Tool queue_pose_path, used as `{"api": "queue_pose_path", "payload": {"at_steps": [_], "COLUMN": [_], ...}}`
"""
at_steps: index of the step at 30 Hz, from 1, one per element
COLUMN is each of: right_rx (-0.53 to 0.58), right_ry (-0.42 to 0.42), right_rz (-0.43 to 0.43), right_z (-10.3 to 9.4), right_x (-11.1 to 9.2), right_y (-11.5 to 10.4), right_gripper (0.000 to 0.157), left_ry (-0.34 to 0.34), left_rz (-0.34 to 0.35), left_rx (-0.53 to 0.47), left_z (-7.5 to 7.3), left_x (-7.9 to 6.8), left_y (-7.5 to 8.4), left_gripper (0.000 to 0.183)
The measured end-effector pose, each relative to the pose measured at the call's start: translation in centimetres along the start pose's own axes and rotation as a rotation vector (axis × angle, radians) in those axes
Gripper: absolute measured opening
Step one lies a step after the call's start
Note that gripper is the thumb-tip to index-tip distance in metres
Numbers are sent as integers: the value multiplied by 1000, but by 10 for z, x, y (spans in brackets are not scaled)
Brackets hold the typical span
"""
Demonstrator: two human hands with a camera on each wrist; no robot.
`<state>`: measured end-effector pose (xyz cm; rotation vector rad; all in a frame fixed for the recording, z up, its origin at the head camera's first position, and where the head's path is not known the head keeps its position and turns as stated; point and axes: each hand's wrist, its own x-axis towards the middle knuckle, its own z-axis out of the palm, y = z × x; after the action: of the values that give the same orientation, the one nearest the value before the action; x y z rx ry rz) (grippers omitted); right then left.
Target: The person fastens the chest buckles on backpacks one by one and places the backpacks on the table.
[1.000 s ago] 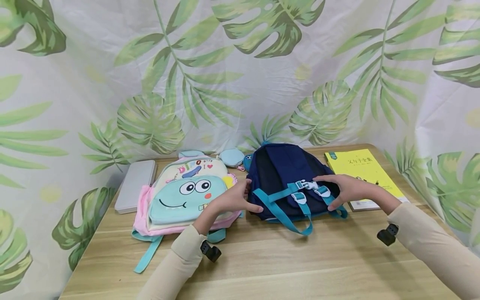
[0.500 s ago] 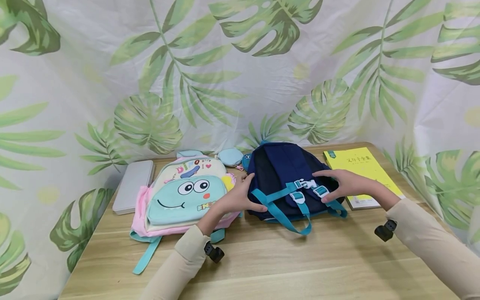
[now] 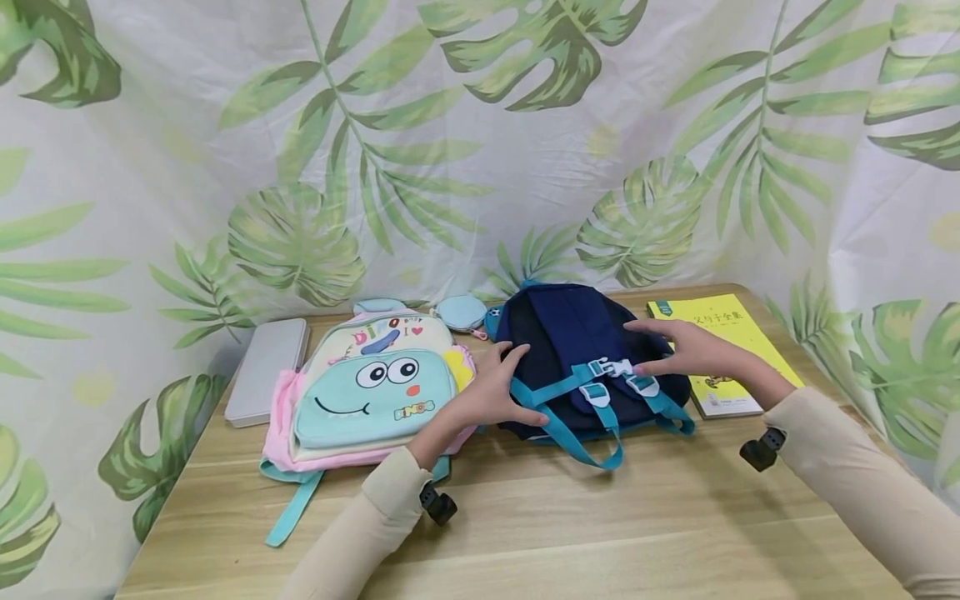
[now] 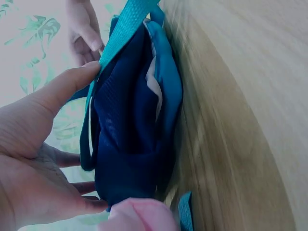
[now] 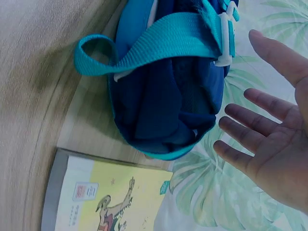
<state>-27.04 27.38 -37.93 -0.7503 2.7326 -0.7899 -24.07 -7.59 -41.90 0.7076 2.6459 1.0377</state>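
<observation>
A navy backpack (image 3: 581,333) lies on the table, its teal straps and white buckle (image 3: 619,367) facing up. At its left side is my left hand (image 3: 497,390), thumb and fingers spread. In the left wrist view that thumb appears at the teal strap (image 4: 122,36), and the fingertips come near the bag's side; whether they press it I cannot tell. Over the bag's right side my right hand (image 3: 693,348) hovers with fingers spread. The right wrist view has this hand (image 5: 274,125) apart from the bag, holding nothing.
A pink and mint dinosaur backpack (image 3: 375,396) lies to the left, near my left forearm. Beyond it is a white flat case (image 3: 266,371). A yellow book (image 3: 738,333) lies at the right. A light blue round pouch (image 3: 461,312) sits at the back by the patterned curtain (image 3: 420,167).
My right hand has lifted off the navy backpack's right side, its thumb rising from the strap. My left hand has shifted slightly right and over the bag's left edge. The backpack stays put.
</observation>
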Motion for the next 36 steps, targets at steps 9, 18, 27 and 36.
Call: {"api": "queue_pose_path", "payload": {"at_steps": [9,18,27,36], "right_rx": [38,33,19,-46], "right_ry": [30,52,80,101], "right_rz": [-60,-87,-80,-94], "right_z": [13,23,31,38], "right_x": [8,13,15,15], "right_y": [1,1,-1,-4], "right_gripper": [70,69,64,53], "left_ry": [73,107,137,172], "left_rz": [126,136,126,133], "left_rx": [44,57,120,169], "left_z": [13,24,35,48], "left_x": [16,31,46,58], "left_y": [14,30,41,46], "left_gripper": [97,85,78,67]}}
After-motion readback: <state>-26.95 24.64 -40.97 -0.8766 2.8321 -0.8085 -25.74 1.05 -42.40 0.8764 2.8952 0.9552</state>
